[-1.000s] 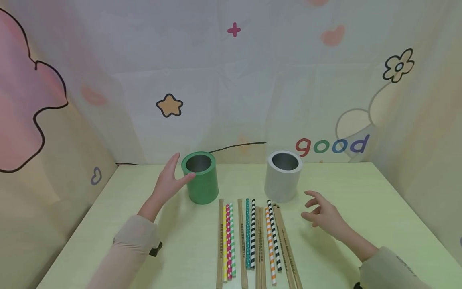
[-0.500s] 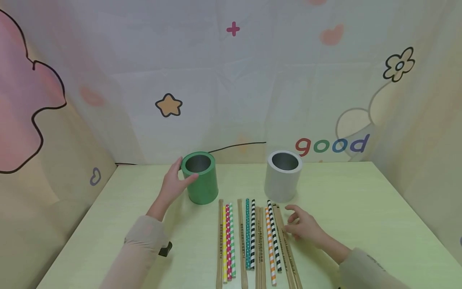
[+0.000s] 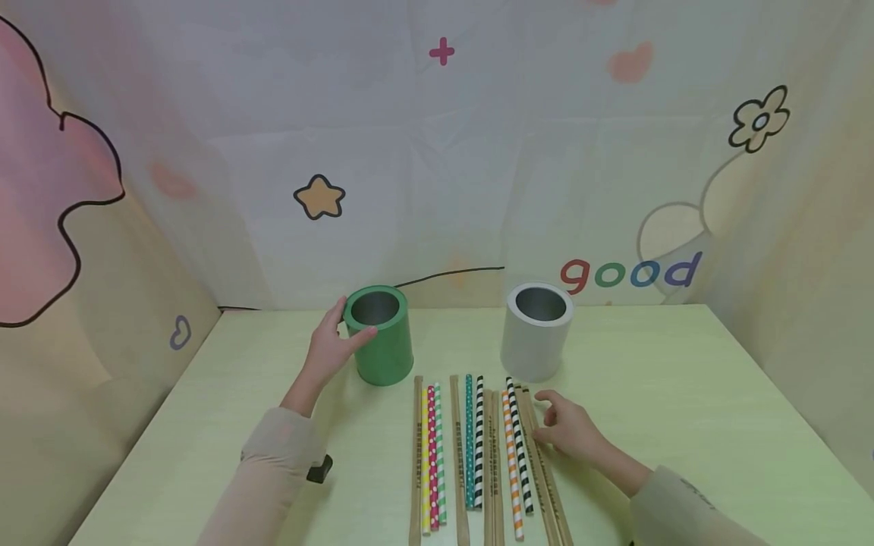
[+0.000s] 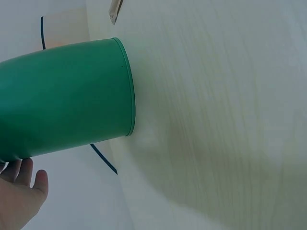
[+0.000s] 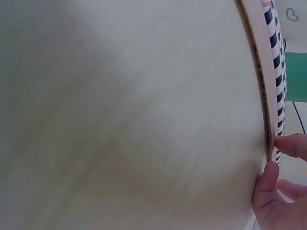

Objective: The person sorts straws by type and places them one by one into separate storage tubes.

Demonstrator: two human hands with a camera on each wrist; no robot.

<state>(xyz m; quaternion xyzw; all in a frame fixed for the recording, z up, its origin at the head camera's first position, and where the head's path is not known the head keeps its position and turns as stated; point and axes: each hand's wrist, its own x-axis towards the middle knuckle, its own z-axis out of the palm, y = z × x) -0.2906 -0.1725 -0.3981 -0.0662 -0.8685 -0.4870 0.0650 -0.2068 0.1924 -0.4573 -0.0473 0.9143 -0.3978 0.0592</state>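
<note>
My left hand grips the upper left of an upright green cup, thumb across its front and fingers at the far side. The left wrist view has the fingertips against the green wall. My right hand is low over the table, bent thumb and index finger against the right side of the rightmost slim brown printed stick. The right wrist view shows both fingertips at that stick's edge, apart from each other. Beside it lie a black-striped paper straw and an orange-striped straw.
An upright white cup stands behind the straws. Further left lie a yellow straw, a pink dotted straw, a teal dotted straw and several brown sticks. A printed cloth rises behind the table.
My right hand has moved left and down from the right side to the brown sticks. My left hand has closed in on the green cup, its thumb now against the front. The cups stay put.
</note>
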